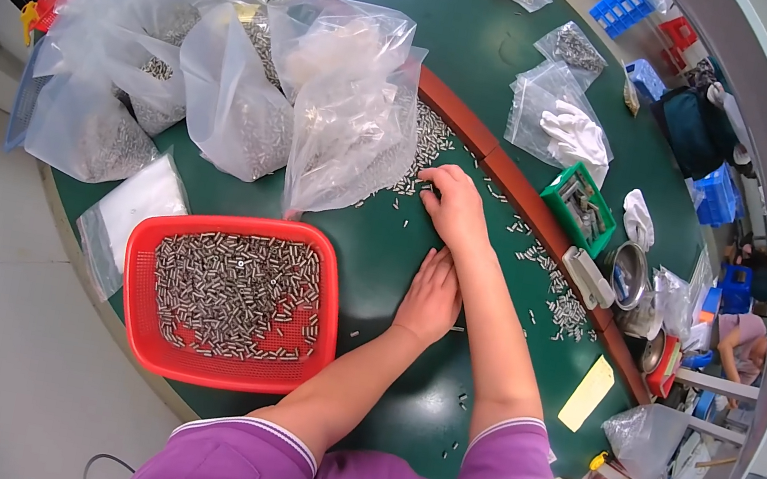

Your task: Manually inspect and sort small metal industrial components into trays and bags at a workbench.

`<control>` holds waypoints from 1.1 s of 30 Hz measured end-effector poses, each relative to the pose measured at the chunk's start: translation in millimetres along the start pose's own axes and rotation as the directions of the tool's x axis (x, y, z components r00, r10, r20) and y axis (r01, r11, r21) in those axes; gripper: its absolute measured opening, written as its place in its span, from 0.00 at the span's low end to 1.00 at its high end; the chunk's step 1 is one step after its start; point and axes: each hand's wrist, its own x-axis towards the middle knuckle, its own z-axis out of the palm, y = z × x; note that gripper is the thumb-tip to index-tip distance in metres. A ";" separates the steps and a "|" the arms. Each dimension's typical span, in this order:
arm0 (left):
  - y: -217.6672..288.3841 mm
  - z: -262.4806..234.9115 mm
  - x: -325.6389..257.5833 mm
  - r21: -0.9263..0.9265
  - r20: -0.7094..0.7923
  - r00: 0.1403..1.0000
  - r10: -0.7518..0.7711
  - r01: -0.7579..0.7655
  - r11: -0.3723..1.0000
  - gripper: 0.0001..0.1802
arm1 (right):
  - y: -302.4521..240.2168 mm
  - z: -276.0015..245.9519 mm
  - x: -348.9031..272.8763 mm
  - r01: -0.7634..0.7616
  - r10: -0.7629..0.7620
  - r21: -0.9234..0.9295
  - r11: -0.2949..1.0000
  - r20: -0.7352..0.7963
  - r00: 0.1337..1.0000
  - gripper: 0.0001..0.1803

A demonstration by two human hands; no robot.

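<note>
My right hand reaches to the edge of a loose pile of small metal pins on the green table. Its fingers are bent and a little apart, with nothing visible in them. Beside and under my right wrist, my left hand lies on the tabletop with its fingers stretched out and nothing seen in it. To the left stands a red plastic basket holding many similar metal pins. A second scatter of pins lies to the right, along the brown wooden strip.
Clear bags with metal parts crowd the far left. A brown strip crosses the table; beyond it stand a green bin and a metal bowl. A yellow paper slip lies right. Another person is at the far right.
</note>
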 end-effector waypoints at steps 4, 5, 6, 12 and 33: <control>1.1 -0.5 0.2 -0.025 -0.009 1.000 0.001 -0.001 1.000 0.25 | 3.1 -1.2 -3.0 -0.088 0.085 0.071 0.994 0.043 0.995 0.13; 1.2 -0.6 0.3 -0.021 -0.006 1.000 0.000 0.000 1.000 0.25 | 3.1 -1.0 -3.3 -0.113 0.108 0.095 0.989 0.059 0.992 0.13; 1.2 -0.7 0.2 -0.016 -0.002 1.000 -0.001 0.001 1.000 0.25 | 2.6 -0.5 -3.3 -0.074 0.072 0.076 0.994 0.029 0.997 0.13; 0.9 -0.5 -0.3 0.002 -0.005 1.000 0.005 -0.005 1.000 0.25 | -2.5 2.2 2.3 -0.012 0.014 0.046 0.999 -0.042 0.999 0.15; -0.1 1.5 -0.3 -0.001 -0.022 1.000 0.014 -0.014 1.000 0.25 | 3.5 -3.8 -6.5 -0.078 0.077 0.024 0.997 0.053 0.996 0.15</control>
